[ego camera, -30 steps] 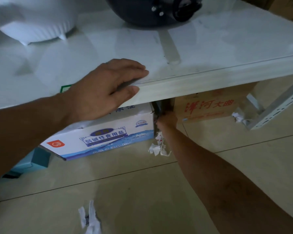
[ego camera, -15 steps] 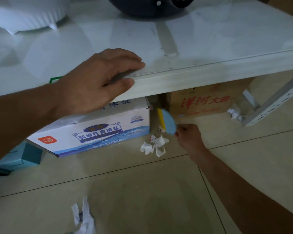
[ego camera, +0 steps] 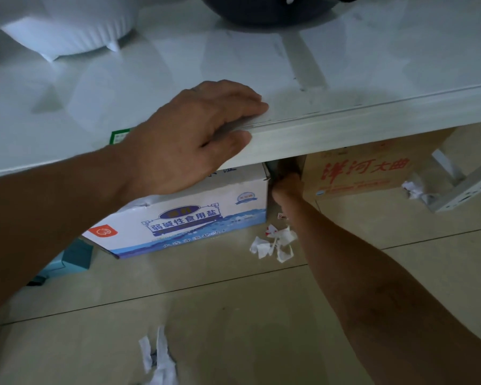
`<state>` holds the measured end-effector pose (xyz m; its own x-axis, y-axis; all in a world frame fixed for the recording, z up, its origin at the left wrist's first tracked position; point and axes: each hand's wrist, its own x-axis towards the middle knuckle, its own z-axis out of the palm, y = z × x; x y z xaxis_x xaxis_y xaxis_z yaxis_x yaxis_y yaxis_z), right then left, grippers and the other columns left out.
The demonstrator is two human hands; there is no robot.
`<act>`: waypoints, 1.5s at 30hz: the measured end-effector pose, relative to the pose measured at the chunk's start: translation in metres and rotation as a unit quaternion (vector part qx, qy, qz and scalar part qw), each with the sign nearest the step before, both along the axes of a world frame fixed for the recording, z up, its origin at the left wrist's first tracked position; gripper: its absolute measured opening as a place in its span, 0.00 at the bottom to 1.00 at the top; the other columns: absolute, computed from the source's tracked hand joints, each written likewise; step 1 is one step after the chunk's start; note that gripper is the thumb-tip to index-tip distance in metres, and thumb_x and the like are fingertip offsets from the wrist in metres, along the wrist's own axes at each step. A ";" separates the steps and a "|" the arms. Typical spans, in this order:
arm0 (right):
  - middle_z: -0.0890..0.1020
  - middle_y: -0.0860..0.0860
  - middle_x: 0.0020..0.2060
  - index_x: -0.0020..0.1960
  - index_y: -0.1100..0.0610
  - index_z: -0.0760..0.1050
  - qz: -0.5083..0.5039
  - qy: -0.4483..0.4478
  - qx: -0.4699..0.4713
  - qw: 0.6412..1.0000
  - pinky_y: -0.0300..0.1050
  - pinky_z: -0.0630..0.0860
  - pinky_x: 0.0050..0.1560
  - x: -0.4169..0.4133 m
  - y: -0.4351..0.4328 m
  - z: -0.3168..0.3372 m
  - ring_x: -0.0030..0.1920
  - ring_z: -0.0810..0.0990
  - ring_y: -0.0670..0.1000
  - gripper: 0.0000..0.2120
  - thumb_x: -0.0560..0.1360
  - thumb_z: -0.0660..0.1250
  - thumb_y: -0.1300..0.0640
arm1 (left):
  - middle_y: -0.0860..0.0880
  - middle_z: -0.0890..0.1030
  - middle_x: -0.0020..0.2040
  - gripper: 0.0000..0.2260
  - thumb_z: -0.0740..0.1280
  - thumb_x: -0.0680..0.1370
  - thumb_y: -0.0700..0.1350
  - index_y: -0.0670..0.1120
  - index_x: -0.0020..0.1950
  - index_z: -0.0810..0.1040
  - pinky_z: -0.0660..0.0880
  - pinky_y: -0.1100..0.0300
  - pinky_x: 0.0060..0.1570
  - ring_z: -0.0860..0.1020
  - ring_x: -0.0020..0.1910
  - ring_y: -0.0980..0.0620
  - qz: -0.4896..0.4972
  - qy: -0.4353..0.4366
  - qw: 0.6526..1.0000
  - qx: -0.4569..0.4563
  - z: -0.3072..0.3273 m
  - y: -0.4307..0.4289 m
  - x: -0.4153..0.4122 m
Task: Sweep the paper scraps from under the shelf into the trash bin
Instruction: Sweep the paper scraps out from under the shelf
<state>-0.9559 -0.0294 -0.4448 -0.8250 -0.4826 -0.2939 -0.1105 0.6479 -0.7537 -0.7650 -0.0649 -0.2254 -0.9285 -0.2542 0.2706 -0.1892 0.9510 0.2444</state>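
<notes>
My left hand [ego camera: 195, 134] grips the front edge of the white shelf [ego camera: 358, 123], fingers on top and thumb against the front face. My right hand [ego camera: 288, 187] is closed and pushed into the dark gap between two boxes under the shelf. The brush it holds is hidden in that gap. A small heap of white paper scraps [ego camera: 272, 243] lies on the floor just left of my right forearm. More scraps [ego camera: 157, 357] lie near the bottom edge, and a crumpled one [ego camera: 413, 188] sits by the shelf leg. No trash bin is in view.
A white and blue carton [ego camera: 184, 220] and a brown carton [ego camera: 364, 168] stand under the shelf, either side of the gap. A teal box [ego camera: 72, 257] lies at left and a slotted metal leg [ego camera: 467, 193] at right. A dark pot [ego camera: 261, 9] and a white appliance [ego camera: 75, 26] sit on the shelf.
Half a second ago my right hand held a blue and yellow brush out in front of the gap. It has since pushed back into the gap, hiding the brush. My left hand stayed put.
</notes>
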 end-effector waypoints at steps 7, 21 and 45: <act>0.81 0.59 0.40 0.42 0.62 0.78 0.057 0.049 -0.014 0.997 0.45 0.73 0.40 0.022 0.074 -0.001 0.46 0.82 0.62 0.10 0.76 0.59 0.61 | 0.51 0.71 0.72 0.21 0.59 0.80 0.50 0.49 0.73 0.71 0.59 0.64 0.71 0.66 0.71 0.56 0.008 -0.010 1.000 0.000 0.003 -0.006 0.012; 0.77 0.56 0.38 0.46 0.63 0.80 0.248 0.230 0.094 0.937 0.45 0.71 0.40 0.013 0.117 -0.006 0.40 0.79 0.58 0.13 0.79 0.58 0.59 | 0.48 0.71 0.72 0.21 0.58 0.80 0.50 0.47 0.73 0.71 0.63 0.53 0.71 0.68 0.71 0.51 0.000 -0.011 1.000 -0.016 -0.006 -0.019 0.007; 0.83 0.52 0.39 0.45 0.55 0.80 0.318 0.268 0.153 0.896 0.46 0.78 0.37 0.135 0.188 0.000 0.38 0.84 0.54 0.07 0.74 0.64 0.55 | 0.47 0.71 0.72 0.21 0.56 0.81 0.51 0.48 0.73 0.69 0.63 0.50 0.71 0.68 0.71 0.48 0.008 -0.040 0.998 -0.048 -0.002 -0.010 0.011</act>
<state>-0.8209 0.1584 -0.4443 -0.4729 -0.8706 -0.1359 -0.8249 0.4916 -0.2790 -0.7536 -0.0749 -0.2278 -0.9443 -0.2458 0.2189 -0.2200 0.9660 0.1358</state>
